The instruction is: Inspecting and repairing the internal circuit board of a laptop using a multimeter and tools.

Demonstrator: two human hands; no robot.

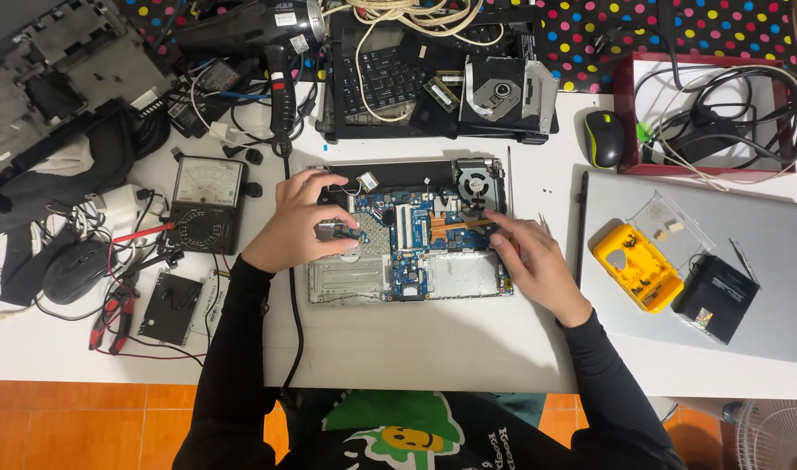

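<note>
The opened laptop [409,233] lies at the middle of the white table [416,339], its blue board exposed, under both hands. The left hand [296,222] rests on the laptop's left part, fingers curled around a small grey part [333,231]. The right hand [529,258] rests at the laptop's right edge, fingers partly curled and pointing toward the copper pipe [459,224]; whether they grip anything cannot be told. To the right, an open yellow case [635,266] holds small bits. Farther back, a red tray [625,96] holds cables.
</note>
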